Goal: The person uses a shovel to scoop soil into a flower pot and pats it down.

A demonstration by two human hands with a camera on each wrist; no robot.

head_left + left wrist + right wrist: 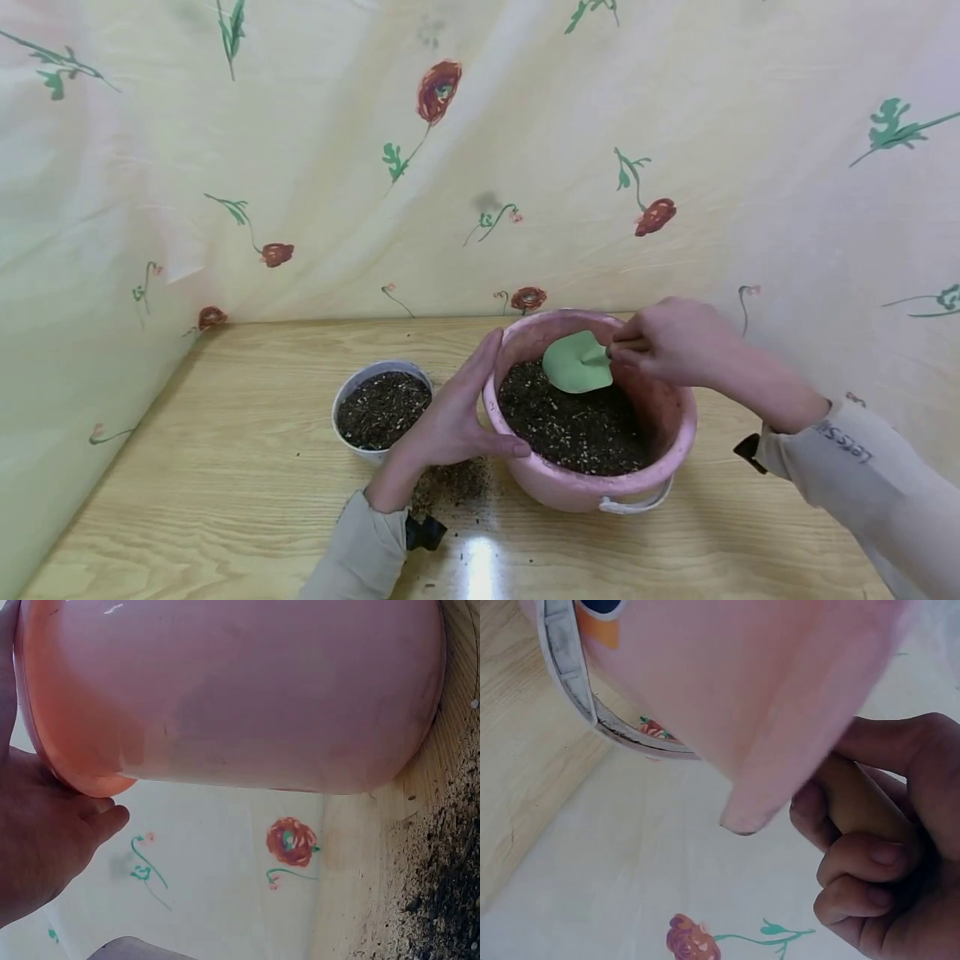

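Observation:
A pink bucket (568,492) with dark soil inside stands on the table. My left hand (461,412) holds the left side of its rim, the thumb lying over the near edge. Seen from the left wrist, the bucket's wall (232,690) fills the upper part and the hand (45,832) is at the rim. My right hand (675,342) grips a small trowel by its wooden handle (862,802), fingers curled round it. The trowel's green blade (577,363) is inside the bucket, over the soil (570,425).
Left of the bucket stands a white pot (341,427) full of soil. Loose soil (453,486) is scattered on the wooden table (225,475) between them. The bucket's white handle (637,505) hangs at the front. A flowered sheet (337,167) hangs behind and at the sides.

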